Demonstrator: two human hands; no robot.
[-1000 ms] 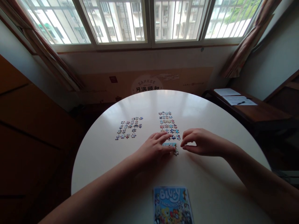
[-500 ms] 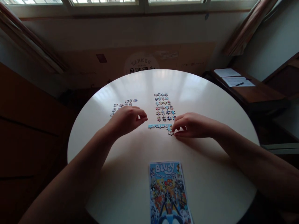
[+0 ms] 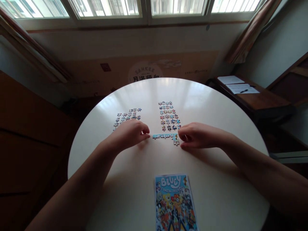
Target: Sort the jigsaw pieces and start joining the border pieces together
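A joined strip of jigsaw pieces (image 3: 165,136) lies on the white round table (image 3: 134,179), with a short part turning down at its right end. Beside that right end is my right hand (image 3: 201,135), fingers curled and thumb apart from them, with nothing visible between. Whether its fingertips touch the strip I cannot tell. My left hand (image 3: 130,133) hovers left of the strip, loosely curled, a small gap between thumb and forefinger. Under and behind it, loose jigsaw pieces (image 3: 135,110) are partly hidden. More loose pieces (image 3: 167,112) lie in rows beyond the strip.
A colourful "Bluey" picture sheet (image 3: 175,202) lies at the near side of the table. To the right, a brown side table (image 3: 267,99) bears papers (image 3: 243,89) and a pen. Windows (image 3: 106,8) and curtains are at the back.
The view has tilted up slightly, so things sit lower in the picture. My left thumb and forefinger have drawn nearer each other. My right fingers have shifted slightly off the strip's corner.
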